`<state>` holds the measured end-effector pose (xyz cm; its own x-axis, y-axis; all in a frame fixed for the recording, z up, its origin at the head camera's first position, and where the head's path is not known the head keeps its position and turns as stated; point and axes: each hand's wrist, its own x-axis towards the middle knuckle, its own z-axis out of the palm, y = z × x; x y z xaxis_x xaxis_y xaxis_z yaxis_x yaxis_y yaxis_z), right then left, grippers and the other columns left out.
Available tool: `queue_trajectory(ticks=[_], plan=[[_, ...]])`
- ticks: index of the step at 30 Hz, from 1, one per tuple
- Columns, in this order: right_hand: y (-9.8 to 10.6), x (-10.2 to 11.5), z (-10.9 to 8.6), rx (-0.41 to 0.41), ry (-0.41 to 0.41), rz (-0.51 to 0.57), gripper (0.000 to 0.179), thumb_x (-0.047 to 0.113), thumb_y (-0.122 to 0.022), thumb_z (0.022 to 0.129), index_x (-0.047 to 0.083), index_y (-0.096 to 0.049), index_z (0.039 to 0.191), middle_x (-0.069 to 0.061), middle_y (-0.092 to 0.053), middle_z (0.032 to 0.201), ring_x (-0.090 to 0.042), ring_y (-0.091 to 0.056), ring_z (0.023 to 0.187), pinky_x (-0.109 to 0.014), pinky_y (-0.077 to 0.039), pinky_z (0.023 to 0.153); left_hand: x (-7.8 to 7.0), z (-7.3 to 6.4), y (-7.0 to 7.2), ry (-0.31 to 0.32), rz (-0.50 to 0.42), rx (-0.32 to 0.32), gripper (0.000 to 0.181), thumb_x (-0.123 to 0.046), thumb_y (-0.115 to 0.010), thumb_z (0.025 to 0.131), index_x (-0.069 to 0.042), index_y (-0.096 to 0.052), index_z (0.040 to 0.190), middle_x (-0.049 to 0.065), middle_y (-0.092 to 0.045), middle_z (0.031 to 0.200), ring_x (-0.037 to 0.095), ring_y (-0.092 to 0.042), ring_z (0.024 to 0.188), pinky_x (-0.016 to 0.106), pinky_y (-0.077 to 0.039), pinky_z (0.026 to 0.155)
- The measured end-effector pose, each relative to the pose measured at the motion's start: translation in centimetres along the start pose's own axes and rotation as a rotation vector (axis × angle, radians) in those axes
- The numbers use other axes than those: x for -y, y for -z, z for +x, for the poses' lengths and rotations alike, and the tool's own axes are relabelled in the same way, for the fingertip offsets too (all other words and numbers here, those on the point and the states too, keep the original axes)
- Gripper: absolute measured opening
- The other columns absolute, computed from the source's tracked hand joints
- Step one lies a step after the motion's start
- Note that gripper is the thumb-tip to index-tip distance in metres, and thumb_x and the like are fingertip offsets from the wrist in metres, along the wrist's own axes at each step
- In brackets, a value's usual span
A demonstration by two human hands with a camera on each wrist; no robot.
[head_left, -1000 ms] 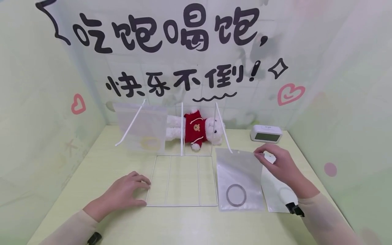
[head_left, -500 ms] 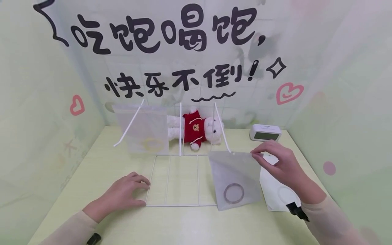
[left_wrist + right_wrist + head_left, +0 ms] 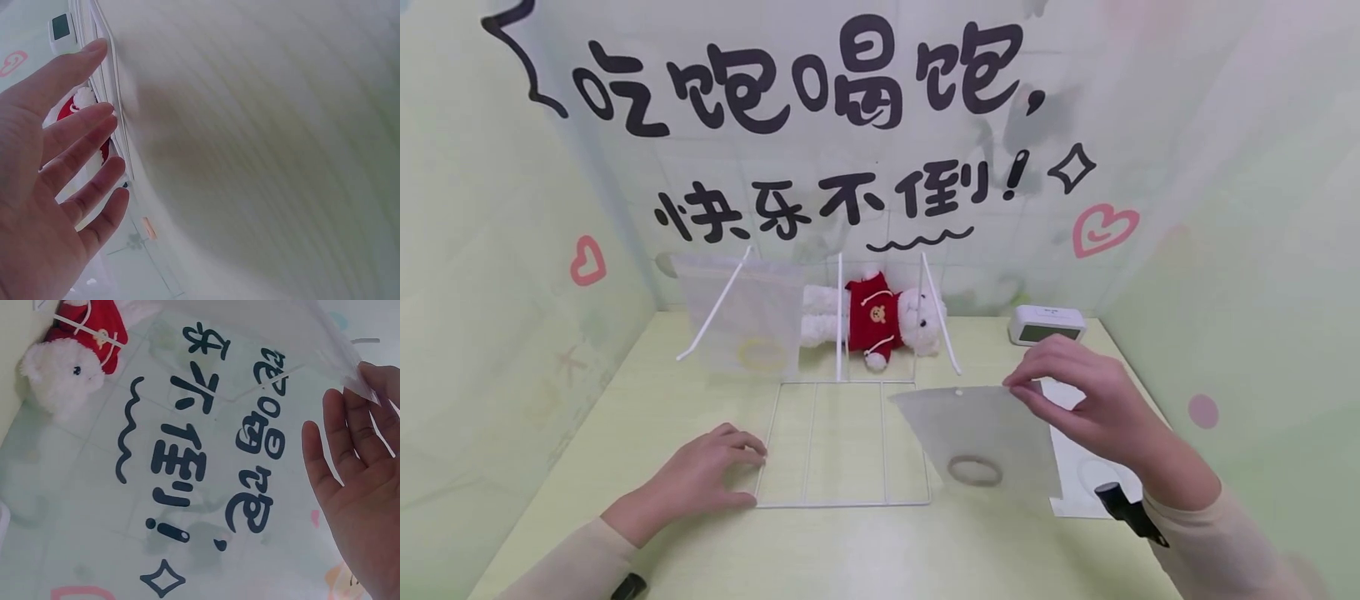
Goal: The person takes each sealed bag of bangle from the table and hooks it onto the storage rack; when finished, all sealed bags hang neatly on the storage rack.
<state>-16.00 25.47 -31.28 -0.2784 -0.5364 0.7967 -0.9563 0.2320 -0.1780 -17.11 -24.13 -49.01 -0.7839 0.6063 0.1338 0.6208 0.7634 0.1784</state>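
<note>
My right hand (image 3: 1078,400) pinches the top right corner of a translucent plastic bag (image 3: 1007,433) between thumb and fingers. A thin grey ring (image 3: 974,471) shows in the bag's lower part. The bag tilts in the air right of a white wire rack (image 3: 842,505), its hole (image 3: 958,392) just below the right prong's tip. My left hand (image 3: 692,475) rests spread at the left side of the rack's base; in the left wrist view its fingers (image 3: 78,131) are nearly straight against the wire. Another bag (image 3: 745,312), with a yellow ring, hangs on the left prong.
A plush bear in a red hoodie (image 3: 874,317) lies behind the rack. At the back right stands a white digital clock (image 3: 1047,325). A white sheet or bag with a round outline (image 3: 1086,467) lies under my right forearm. Printed walls enclose the table (image 3: 850,550).
My right hand has moved slightly left and toward me, and the bag has come away from the right prong's tip, swinging from upright to tilted. My left hand stays put.
</note>
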Motion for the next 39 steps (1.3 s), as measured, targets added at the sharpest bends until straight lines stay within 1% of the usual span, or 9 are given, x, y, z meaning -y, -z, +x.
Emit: queue_trajectory(ticks=[3, 7, 10, 15, 18, 26, 31, 36, 39], plan=[[-0.2, 0.8, 1.3, -0.008, 0.053, 0.035, 0.022, 0.015, -0.066, 0.1, -0.003, -0.074, 0.091, -0.008, -0.069, 0.087, -0.013, -0.06, 0.087, -0.017, -0.049, 0.086, -0.1, -0.1, 0.1, 0.004, -0.001, 0.003, 0.045, -0.043, -0.091, 0.071, -0.02, -0.079, 0.109, -0.011, -0.07, 0.123, 0.018, -0.06, 0.112, 0.044, -0.059, 0.091], [-0.6, 1.6, 2.9, -0.031, 0.103, 0.038, 0.021, 0.013, -0.066, 0.1, -0.004, -0.074, 0.09, -0.009, -0.068, 0.086, -0.015, -0.059, 0.084, -0.019, -0.049, 0.083, -0.2, -0.2, 0.2, 0.007, 0.002, 0.001, 0.046, -0.042, -0.091, 0.071, -0.02, -0.079, 0.109, -0.01, -0.07, 0.124, 0.018, -0.06, 0.112, 0.044, -0.059, 0.091], [-0.8, 2.1, 4.1, -0.051, 0.125, 0.019, 0.023, 0.014, -0.066, 0.1, -0.004, -0.074, 0.089, -0.008, -0.068, 0.084, -0.016, -0.058, 0.082, -0.019, -0.048, 0.081, -0.2, -0.2, 0.1, 0.001, 0.004, -0.002, 0.045, -0.042, -0.091, 0.071, -0.021, -0.079, 0.109, -0.011, -0.07, 0.123, 0.017, -0.059, 0.111, 0.043, -0.059, 0.091], [-1.1, 2.8, 5.6, -0.079, 0.157, 0.025, 0.022, 0.014, -0.068, 0.099, -0.003, -0.075, 0.088, -0.007, -0.068, 0.082, -0.017, -0.058, 0.081, -0.022, -0.048, 0.08, -0.2, -0.2, 0.0, -0.011, 0.005, -0.009, 0.044, -0.042, -0.091, 0.071, -0.021, -0.079, 0.108, -0.013, -0.069, 0.122, 0.015, -0.059, 0.11, 0.041, -0.059, 0.09], [-1.4, 3.0, 6.4, -0.053, 0.167, 0.034, 0.019, 0.015, -0.068, 0.099, -0.001, -0.076, 0.091, -0.006, -0.068, 0.083, -0.016, -0.058, 0.081, -0.024, -0.048, 0.082, -0.2, -0.2, -0.1, -0.012, 0.006, -0.008, 0.045, -0.042, -0.091, 0.071, -0.021, -0.079, 0.108, -0.013, -0.069, 0.123, 0.016, -0.059, 0.111, 0.042, -0.059, 0.091], [-2.8, 3.7, 8.0, 0.063, 0.173, 0.023, 0.01, 0.014, -0.07, 0.097, 0.006, -0.076, 0.097, -0.002, -0.072, 0.09, -0.014, -0.062, 0.086, -0.026, -0.049, 0.09, -0.2, -0.1, 0.0, -0.011, 0.009, -0.006, 0.044, -0.041, -0.092, 0.071, -0.02, -0.079, 0.108, -0.012, -0.07, 0.122, 0.016, -0.059, 0.11, 0.041, -0.059, 0.09], [-3.7, 3.8, 9.2, 0.102, 0.176, 0.011, 0.005, 0.011, -0.074, 0.094, 0.008, -0.076, 0.098, 0.001, -0.073, 0.092, -0.012, -0.063, 0.086, -0.025, -0.048, 0.088, -0.1, -0.1, -0.1, -0.007, 0.007, 0.001, 0.045, -0.042, -0.091, 0.071, -0.02, -0.079, 0.108, -0.011, -0.07, 0.122, 0.016, -0.059, 0.11, 0.041, -0.059, 0.091], [-4.4, 3.5, 10.1, 0.122, 0.164, -0.006, 0.018, 0.004, -0.081, 0.084, 0.009, -0.077, 0.1, 0.002, -0.073, 0.093, -0.012, -0.061, 0.086, -0.025, -0.048, 0.088, -0.1, -0.1, -0.1, -0.004, 0.002, 0.003, 0.045, -0.041, -0.092, 0.071, -0.019, -0.079, 0.109, -0.011, -0.07, 0.122, 0.017, -0.059, 0.11, 0.042, -0.058, 0.092], [-4.7, 3.2, 10.3, 0.135, 0.143, -0.028, 0.022, 0.004, -0.083, 0.081, 0.01, -0.078, 0.101, 0.003, -0.073, 0.092, -0.012, -0.06, 0.087, -0.028, -0.047, 0.089, -0.1, -0.1, -0.1, -0.003, 0.003, 0.007, 0.045, -0.041, -0.091, 0.071, -0.02, -0.079, 0.109, -0.011, -0.069, 0.123, 0.017, -0.059, 0.111, 0.042, -0.058, 0.092]])
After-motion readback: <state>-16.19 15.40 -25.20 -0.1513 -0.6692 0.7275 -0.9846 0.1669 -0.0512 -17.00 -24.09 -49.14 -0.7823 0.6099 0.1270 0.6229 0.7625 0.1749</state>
